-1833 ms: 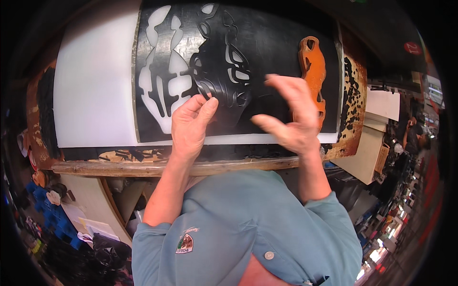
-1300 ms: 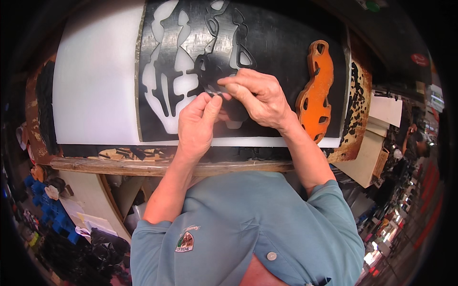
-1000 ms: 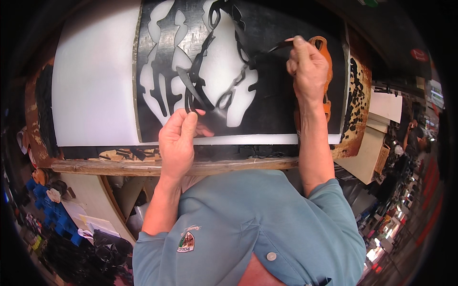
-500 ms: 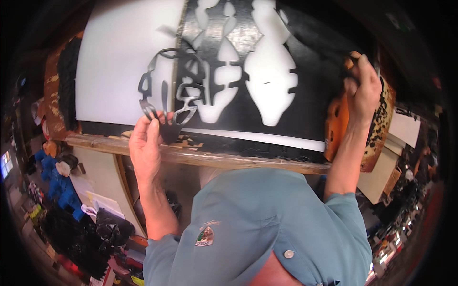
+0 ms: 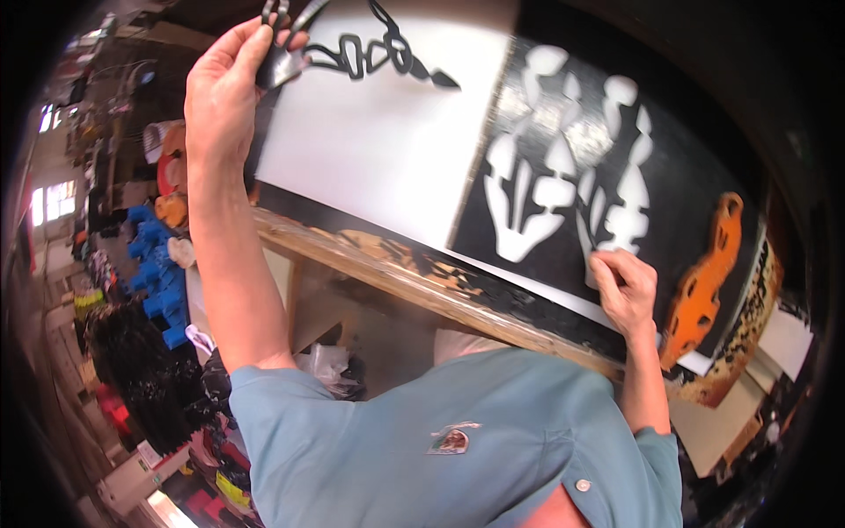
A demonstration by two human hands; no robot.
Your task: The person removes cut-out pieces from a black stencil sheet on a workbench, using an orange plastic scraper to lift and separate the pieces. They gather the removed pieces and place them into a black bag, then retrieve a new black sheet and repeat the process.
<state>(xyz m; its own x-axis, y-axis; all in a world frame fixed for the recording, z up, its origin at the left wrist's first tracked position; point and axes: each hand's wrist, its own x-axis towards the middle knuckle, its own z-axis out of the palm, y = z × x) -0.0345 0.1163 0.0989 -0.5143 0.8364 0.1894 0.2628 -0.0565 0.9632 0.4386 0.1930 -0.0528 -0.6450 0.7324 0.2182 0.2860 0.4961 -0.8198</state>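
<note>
My left hand point(image 5: 231, 84) is raised at the upper left, its fingers closed on a bundle of thin, flat black cut-out pieces point(image 5: 352, 57). These have looped openings and hang out over a white sheet point(image 5: 378, 132). My right hand point(image 5: 627, 289) is low over a black sheet point(image 5: 695, 167), thumb and fingers drawn together at the lower end of a white-showing cut-out shape point(image 5: 627, 216). Whatever its fingertips grip, if anything, is hidden. Beside it on the left is another cut-out shape point(image 5: 528, 198). An orange flat template point(image 5: 704, 277) with slots lies to the right of that hand.
A worn wooden edge point(image 5: 422, 295) runs along the near side of the work surface. At the right stands a rusty, black-spotted curved piece point(image 5: 748, 326). Blue objects point(image 5: 157, 268) and clutter fill the left side. A pale panel point(image 5: 722, 422) is at the lower right.
My left hand has swung up and left with the black pieces. My right hand has left the orange template and come down onto the black sheet. The view has turned and shifted.
</note>
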